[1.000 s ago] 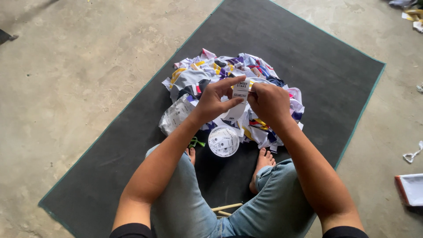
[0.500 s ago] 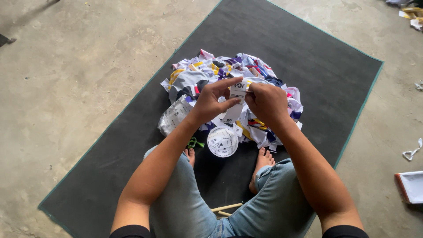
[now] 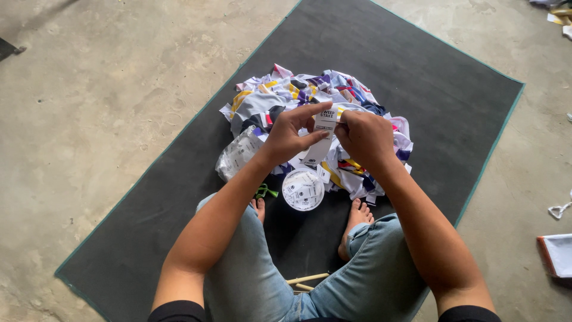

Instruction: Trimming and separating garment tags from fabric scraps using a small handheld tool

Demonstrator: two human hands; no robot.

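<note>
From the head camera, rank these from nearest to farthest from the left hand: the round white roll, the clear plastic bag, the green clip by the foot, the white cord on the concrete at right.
From the left hand:
1. Clear plastic bag, just below-left of it, on the mat.
2. Round white roll, below it, between the feet.
3. Green clip, lower, beside the left foot; close to call with the roll.
4. White cord, far right on concrete.

One dark mat (image 3: 417, 71), one heap of garments (image 3: 280, 98), one white tag (image 3: 325, 122), one round sticker roll (image 3: 302, 189), one clear bag (image 3: 238, 154), two hands, perhaps two sticks (image 3: 307, 280).
</note>
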